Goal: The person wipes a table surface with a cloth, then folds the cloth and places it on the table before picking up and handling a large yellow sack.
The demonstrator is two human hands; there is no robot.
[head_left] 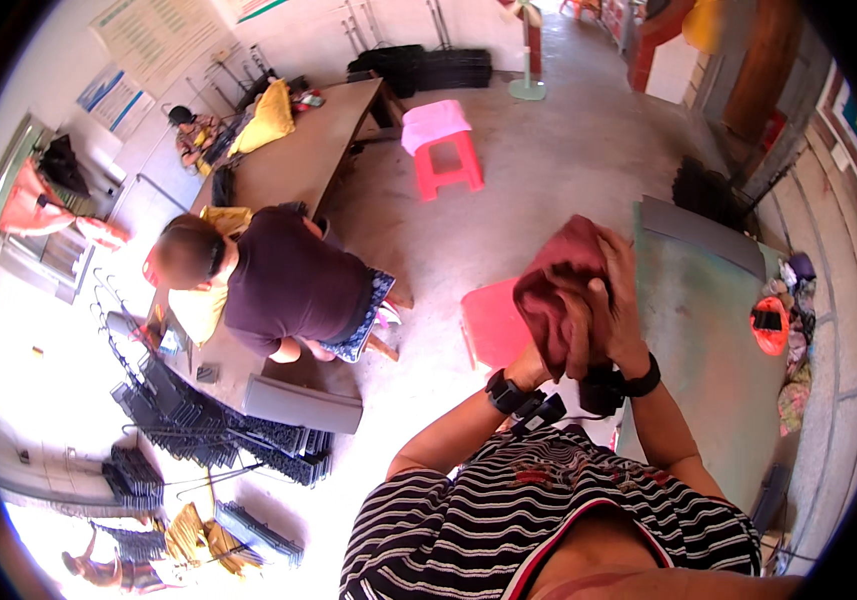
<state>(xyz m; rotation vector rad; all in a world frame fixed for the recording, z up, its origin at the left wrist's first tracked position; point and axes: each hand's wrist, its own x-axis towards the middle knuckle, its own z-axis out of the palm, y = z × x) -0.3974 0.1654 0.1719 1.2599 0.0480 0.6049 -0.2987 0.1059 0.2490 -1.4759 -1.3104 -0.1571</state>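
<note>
Red cloth (588,243) held by right hand (620,288); left hand (572,325) half hidden, grip unclear; cloth best handled gently.

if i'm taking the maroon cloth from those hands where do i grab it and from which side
Probably pinch the upper left fold of the maroon cloth, coming from the far left: that bunched part stands up uncovered. The right hand lies along its right side, and the left hand sits among its lower folds, so those parts look blocked.
</note>
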